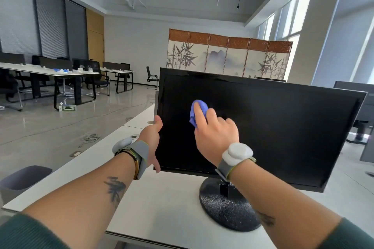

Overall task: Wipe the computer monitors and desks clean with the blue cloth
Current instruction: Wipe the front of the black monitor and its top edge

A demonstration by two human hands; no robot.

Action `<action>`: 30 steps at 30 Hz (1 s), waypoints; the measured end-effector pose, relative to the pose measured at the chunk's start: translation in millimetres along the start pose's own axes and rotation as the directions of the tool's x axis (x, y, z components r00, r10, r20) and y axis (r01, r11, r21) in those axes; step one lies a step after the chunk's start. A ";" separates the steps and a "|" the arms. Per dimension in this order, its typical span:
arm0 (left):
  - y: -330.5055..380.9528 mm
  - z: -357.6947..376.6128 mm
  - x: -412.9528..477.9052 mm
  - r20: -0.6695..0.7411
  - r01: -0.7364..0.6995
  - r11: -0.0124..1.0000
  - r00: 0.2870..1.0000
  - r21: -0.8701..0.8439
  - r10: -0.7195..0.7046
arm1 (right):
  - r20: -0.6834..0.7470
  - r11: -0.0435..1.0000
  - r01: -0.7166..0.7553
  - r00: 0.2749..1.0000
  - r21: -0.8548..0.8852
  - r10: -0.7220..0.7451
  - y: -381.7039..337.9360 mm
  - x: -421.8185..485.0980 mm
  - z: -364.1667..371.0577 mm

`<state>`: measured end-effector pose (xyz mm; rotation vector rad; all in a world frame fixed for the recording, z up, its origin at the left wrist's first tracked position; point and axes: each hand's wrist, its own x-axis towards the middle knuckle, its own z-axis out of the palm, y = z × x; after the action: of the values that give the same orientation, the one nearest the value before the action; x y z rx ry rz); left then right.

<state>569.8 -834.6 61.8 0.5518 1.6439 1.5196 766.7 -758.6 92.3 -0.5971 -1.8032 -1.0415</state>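
Observation:
A black monitor [283, 131] with a dark screen stands on a round speckled base [224, 208] on the white desk [162, 208]. My right hand [214, 129] holds a bunched blue cloth [199, 110] and presses it against the left part of the screen. My left hand [152, 137] grips the monitor's left edge, thumb on the front bezel and fingers behind it. Both wrists carry grey bands with white pods.
A grey bin [22, 180] stands left of the desk. Another dark monitor [362, 107] sits at the right edge. Long tables [50, 72] with chairs fill the far left, cables [91, 137] lie on the floor, and a painted folding screen [228, 56] stands behind.

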 end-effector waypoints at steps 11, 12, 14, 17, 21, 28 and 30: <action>6.2 7.4 -7.2 -0.091 0.039 0.998 0.995 -0.052 -0.044 | -0.047 0.998 -0.061 0.997 0.011 0.061 14.9 13.9 -1.0; 8.3 6.6 -5.9 -0.078 0.069 0.992 0.994 -0.103 -0.077 | -0.025 0.997 -0.077 0.997 0.007 0.077 19.0 7.1 -1.1; 9.6 10.4 -8.8 -0.064 0.057 0.990 0.996 -0.126 -0.066 | -0.028 0.979 -0.204 0.979 -0.027 0.203 38.8 0.8 -1.2; 10.8 19.1 -21.3 -0.057 0.046 0.985 0.997 -0.164 -0.056 | 0.016 0.922 -0.386 0.922 -0.034 0.387 54.8 3.6 -0.3; 9.9 28.1 -29.8 -0.122 0.059 0.979 0.989 -0.194 -0.084 | 0.086 0.944 -0.303 0.952 0.128 0.294 7.4 -0.9 2.3; 8.0 24.7 -25.9 -0.090 0.034 0.980 0.995 -0.195 -0.052 | 0.431 0.969 -0.025 0.898 0.246 -0.087 -31.9 -110.4 -5.1; 9.0 26.0 -25.0 -0.103 0.027 0.981 0.994 -0.190 -0.048 | 0.439 0.966 -0.020 0.893 0.259 -0.099 -27.8 -113.0 -5.5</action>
<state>603.0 -836.6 78.5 0.3396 1.5592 1.6807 798.3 -773.3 -18.8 -0.6801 -2.3224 -0.7086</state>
